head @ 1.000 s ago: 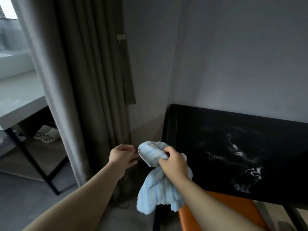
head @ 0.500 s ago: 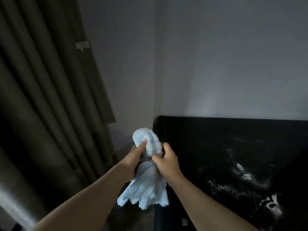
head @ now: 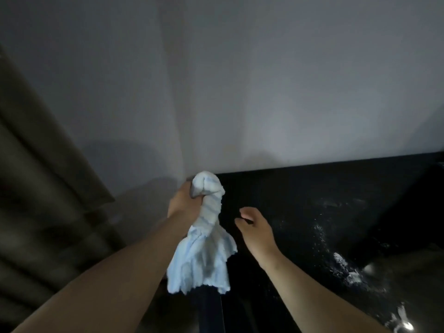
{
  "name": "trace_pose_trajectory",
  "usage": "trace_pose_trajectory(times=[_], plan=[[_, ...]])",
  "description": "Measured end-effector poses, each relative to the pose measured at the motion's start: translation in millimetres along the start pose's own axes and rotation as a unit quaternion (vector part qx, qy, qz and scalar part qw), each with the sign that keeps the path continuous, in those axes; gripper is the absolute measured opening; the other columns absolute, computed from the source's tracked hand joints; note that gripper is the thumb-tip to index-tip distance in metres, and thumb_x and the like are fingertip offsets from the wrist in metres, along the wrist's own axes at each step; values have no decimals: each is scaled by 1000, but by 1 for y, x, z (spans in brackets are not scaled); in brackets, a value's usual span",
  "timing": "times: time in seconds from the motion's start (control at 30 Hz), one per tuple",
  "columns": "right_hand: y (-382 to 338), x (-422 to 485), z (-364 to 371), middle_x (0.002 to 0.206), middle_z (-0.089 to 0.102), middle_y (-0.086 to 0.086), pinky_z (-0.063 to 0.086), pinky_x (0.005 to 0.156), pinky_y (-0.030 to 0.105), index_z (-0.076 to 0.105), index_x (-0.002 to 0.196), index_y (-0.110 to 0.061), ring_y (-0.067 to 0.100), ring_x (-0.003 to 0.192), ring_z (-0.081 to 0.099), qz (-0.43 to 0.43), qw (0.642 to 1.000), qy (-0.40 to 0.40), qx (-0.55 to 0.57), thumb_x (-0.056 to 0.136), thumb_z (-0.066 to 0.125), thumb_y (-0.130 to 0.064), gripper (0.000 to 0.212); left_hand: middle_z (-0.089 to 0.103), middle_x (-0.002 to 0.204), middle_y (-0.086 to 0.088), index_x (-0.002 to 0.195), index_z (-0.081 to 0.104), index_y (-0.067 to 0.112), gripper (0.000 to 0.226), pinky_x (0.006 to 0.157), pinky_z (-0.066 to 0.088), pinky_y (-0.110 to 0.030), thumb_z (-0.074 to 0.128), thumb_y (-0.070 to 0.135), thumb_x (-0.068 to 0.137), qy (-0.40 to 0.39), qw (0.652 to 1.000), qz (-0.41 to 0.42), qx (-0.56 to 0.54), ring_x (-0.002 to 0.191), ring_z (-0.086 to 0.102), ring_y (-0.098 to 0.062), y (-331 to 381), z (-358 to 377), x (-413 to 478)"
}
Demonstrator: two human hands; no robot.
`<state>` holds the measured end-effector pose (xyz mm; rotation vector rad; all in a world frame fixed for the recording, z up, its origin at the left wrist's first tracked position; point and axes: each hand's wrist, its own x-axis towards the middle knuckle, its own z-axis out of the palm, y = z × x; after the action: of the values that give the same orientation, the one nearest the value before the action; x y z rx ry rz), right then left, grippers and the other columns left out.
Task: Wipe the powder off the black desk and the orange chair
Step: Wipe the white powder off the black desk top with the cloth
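A light blue cloth (head: 204, 241) hangs bunched from my left hand (head: 183, 203), which grips it near its top, just over the left end of the black desk (head: 300, 188). Close to the right of the cloth, my right hand (head: 255, 229) hovers over the desk, holding nothing, its fingers loosely curled and apart. White powder (head: 346, 267) is scattered across the right part of the desk top, with thicker clumps toward the lower right. The orange chair is out of view.
A grey wall (head: 264, 80) rises right behind the desk. A dark curtain (head: 40, 188) hangs at the left, beside the desk's left end. The room is dim.
The cloth passed from my right hand to my left. My right hand let go and moved right over the desk. The view swung right, off the curtain, window and chair.
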<state>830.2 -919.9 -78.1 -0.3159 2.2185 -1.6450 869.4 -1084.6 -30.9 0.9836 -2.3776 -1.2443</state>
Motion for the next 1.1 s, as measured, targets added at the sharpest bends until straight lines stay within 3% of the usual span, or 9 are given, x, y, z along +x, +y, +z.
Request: trace_pose_trajectory(times=[0.17, 0.3, 0.37, 0.43, 0.53, 0.67, 0.8, 0.97, 1.1], plan=[[19, 49, -15, 127, 51, -6, 40, 59, 13, 50, 125, -26, 1, 75, 55, 64, 993, 55, -82, 93, 51, -18, 33, 43, 139, -13, 143, 28, 26, 51, 104, 35, -43, 41, 37, 95, -14, 986, 44, 158, 124, 43, -35, -5, 50, 53], [27, 87, -14, 128, 52, 0, 44, 74, 25, 48, 129, -23, 14, 100, 55, 86, 978, 49, -182, 92, 49, -18, 37, 9, 157, -3, 147, -1, 40, 73, 114, 16, -48, 37, 61, 88, -166, 957, 43, 235, 143, 12, -30, -23, 96, 75], [32, 104, -9, 121, 56, 0, 46, 87, 34, 52, 124, -21, 20, 107, 53, 83, 968, 46, -230, 91, 50, -20, 33, -6, 157, 3, 143, -10, 47, 80, 112, 13, -52, 38, 70, 82, -211, 922, 100, 310, 143, 1, -31, -38, 112, 80], [36, 118, -5, 115, 57, -1, 44, 90, 39, 54, 117, -22, 20, 107, 52, 76, 954, 54, -283, 90, 50, -25, 27, -2, 156, 4, 141, -9, 48, 77, 109, 17, -50, 37, 68, 82, -173, 887, 180, 388, 139, 10, -33, -52, 122, 84], [39, 141, -5, 121, 55, -4, 39, 92, 35, 53, 117, -25, 19, 111, 46, 61, 939, 69, -331, 90, 49, -25, 27, 23, 149, 0, 143, 7, 45, 71, 100, 28, -42, 46, 52, 84, -83, 859, 270, 428, 121, 34, -31, -48, 130, 108], [37, 170, -10, 132, 49, -7, 33, 98, 33, 49, 127, -28, 16, 123, 39, 39, 931, 87, -353, 92, 50, -24, 36, 33, 147, -1, 143, 26, 43, 65, 99, 31, -44, 53, 43, 85, 2, 892, 255, 373, 122, 37, -34, -27, 119, 180], [39, 179, -16, 139, 44, -7, 28, 105, 36, 44, 134, -29, 16, 132, 33, 40, 914, 79, -396, 91, 50, -25, 43, 9, 156, 9, 143, 11, 50, 60, 109, 18, -50, 33, 63, 88, -121, 903, 143, 386, 138, 14, -31, -51, 124, 194], [44, 188, -41, 155, 21, -4, 17, 114, 43, 27, 145, -30, 19, 144, 15, 70, 875, 32, -478, 95, 43, -29, 53, 20, 153, 13, 139, 23, 52, 51, 104, 27, -42, 32, 62, 89, -108, 906, 178, 369, 130, 25, -27, -55, 128, 167], [52, 198, -50, 160, 2, 0, 13, 117, 40, 11, 151, -26, 24, 147, 0, 102, 866, -18, -489, 101, 30, -30, 53, 24, 147, 12, 137, 26, 47, 52, 97, 31, -38, 34, 60, 87, -127, 869, 272, 394, 121, 29, -24, -61, 135, 147]])
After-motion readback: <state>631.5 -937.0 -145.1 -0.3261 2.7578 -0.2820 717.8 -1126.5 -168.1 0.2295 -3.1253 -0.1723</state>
